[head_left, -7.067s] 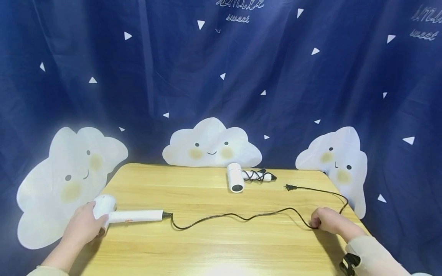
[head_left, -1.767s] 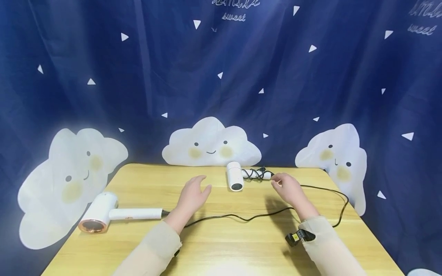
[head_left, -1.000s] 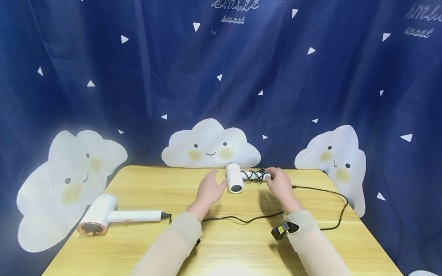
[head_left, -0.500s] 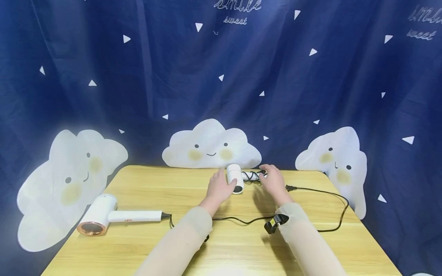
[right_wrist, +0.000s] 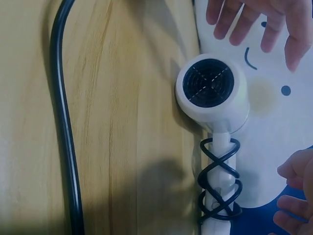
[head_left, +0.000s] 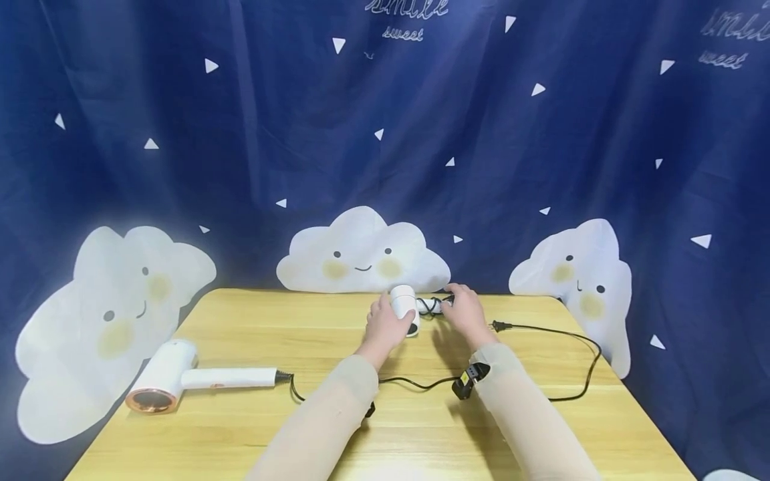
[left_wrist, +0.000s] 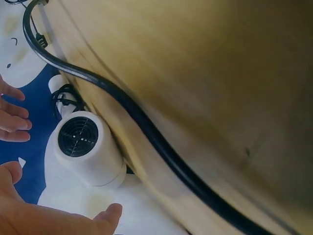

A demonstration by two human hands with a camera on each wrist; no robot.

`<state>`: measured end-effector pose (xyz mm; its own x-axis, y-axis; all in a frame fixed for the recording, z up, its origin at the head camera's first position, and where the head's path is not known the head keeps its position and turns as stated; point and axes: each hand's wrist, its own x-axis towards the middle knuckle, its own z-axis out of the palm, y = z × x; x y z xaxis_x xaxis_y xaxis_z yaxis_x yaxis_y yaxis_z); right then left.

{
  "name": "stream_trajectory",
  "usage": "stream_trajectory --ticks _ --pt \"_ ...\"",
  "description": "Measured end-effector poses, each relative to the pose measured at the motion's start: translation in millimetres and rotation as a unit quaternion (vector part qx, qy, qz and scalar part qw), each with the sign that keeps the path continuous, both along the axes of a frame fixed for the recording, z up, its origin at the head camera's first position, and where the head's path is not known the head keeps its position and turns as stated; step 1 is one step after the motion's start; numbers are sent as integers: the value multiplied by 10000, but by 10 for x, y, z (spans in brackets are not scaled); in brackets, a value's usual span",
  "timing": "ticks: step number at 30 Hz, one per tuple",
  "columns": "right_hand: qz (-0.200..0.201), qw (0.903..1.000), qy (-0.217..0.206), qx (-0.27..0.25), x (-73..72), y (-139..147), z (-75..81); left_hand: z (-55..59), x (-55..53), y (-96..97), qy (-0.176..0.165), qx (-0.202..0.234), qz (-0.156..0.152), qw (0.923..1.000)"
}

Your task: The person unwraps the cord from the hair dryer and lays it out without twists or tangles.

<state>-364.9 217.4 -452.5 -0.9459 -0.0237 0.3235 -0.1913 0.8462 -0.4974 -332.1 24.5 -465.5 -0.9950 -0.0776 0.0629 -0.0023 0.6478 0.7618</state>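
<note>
- Here's the left hand (head_left: 387, 329), fingers and thumb spread beside the barrel of the compact hair dryer (right_wrist: 215, 117); the right wrist view shows a gap, so nothing is gripped.
- And the right hand (head_left: 466, 311) hovers by the handle end, fingers loosely bent, pinching nothing; the two hands are apart, either side of the dryer.
- The dryer itself lies by the far edge of the surface (head_left: 289, 334), near its middle, handle pointing towards the far right corner.
- Smooth white plastic, this one: a short rounded cylinder, a dark round grille (right_wrist: 208, 83) of concentric rings, and a slim handle criss-crossed by a thin black cord (right_wrist: 218, 161).
- Out to the left edge, a larger hair dryer (head_left: 168, 367), glossy white with a shiny copper-coloured rim (head_left: 172, 403) and a straight tubular handle.
- Its smooth black cable (right_wrist: 62, 112) snakes to the right edge, loops back, and ends in a plug (head_left: 500, 326) short of the far right corner.
- Pale yellow wood grain underneath; behind, a softly creased navy curtain (head_left: 301, 120) printed with smiling clouds and white triangles.
</note>
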Motion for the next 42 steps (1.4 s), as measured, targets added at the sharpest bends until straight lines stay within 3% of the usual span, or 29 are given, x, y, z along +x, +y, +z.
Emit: stream_trajectory --ticks 12,24,34,42 --pt "-52 9988 -429 236 -135 -26 -150 -47 -35 134 -288 212 221 9991" --pt "-222 9964 -771 269 -207 -25 -253 -198 -119 147 -415 101 269 9987" --pt "-343 9936 -906 578 -240 -52 -274 -136 -119 189 -538 134 271 9981" --pt "-384 9901 -1187 640 -253 -27 -262 -191 -191 174 -447 100 226 9987"
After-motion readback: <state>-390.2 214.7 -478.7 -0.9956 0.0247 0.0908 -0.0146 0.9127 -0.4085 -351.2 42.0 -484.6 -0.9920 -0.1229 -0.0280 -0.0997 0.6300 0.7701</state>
